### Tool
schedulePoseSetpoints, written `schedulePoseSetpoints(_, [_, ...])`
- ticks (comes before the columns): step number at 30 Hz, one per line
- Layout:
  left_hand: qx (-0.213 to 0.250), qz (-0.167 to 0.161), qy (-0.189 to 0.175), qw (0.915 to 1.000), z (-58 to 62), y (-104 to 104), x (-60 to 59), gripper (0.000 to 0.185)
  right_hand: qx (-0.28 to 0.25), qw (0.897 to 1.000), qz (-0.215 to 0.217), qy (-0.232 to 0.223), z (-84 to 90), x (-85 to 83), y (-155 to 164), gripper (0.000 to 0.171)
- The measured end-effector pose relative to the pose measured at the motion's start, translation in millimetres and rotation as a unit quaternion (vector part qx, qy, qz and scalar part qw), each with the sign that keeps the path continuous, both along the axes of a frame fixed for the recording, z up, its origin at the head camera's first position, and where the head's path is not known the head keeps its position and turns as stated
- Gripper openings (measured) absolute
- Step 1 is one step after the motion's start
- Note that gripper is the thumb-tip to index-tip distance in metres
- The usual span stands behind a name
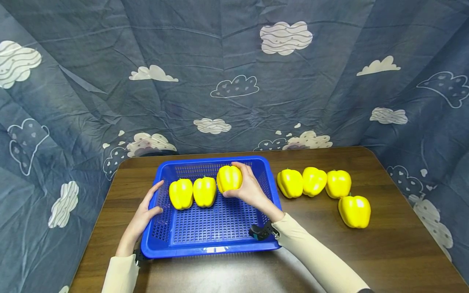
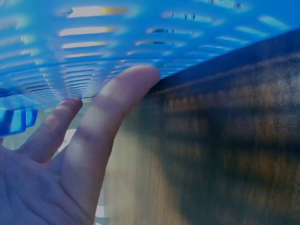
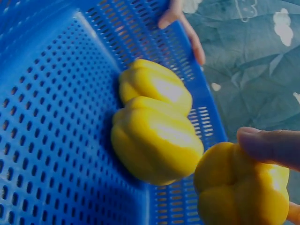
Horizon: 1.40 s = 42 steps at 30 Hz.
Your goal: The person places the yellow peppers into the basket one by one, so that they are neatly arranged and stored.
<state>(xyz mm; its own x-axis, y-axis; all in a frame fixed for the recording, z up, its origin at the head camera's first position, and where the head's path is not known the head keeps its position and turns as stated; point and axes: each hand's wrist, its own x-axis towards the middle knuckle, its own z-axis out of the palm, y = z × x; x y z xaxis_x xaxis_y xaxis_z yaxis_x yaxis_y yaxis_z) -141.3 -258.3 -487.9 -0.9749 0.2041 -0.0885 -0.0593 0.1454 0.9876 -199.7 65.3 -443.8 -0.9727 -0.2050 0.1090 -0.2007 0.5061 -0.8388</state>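
Note:
My right hand (image 1: pixel 249 187) grips a yellow bell pepper (image 1: pixel 229 179) over the right part of a blue plastic basket (image 1: pixel 216 240), thumb on its near side and fingers round the far side. Two more bell peppers stand side by side in the basket, the leftmost (image 1: pixel 181 194) and its neighbour (image 1: pixel 204 191); both show in the right wrist view too. At the basket's left rim rests my left hand (image 1: pixel 141 215), thumb and fingers spread and mostly straight. The left wrist view has the thumb (image 2: pixel 108 112) close against the slotted basket wall (image 2: pixel 93 51).
Right of the basket, several yellow bell peppers lie on the brown wooden table (image 1: pixel 307 240): three in a row, such as the middle one (image 1: pixel 314 181), and another (image 1: pixel 354 211) nearer the front right. Behind the table hangs a blue cloud-patterned cloth (image 1: pixel 234 114).

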Motion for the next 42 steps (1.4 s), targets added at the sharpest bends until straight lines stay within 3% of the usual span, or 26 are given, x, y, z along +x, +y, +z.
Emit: schedulePoseSetpoints(42, [0.005, -0.003, -0.002, 1.0, 0.2, 1, 1.7, 0.074, 0.089, 0.996, 0.007, -0.017, -39.6, -4.5, -20, 0.091])
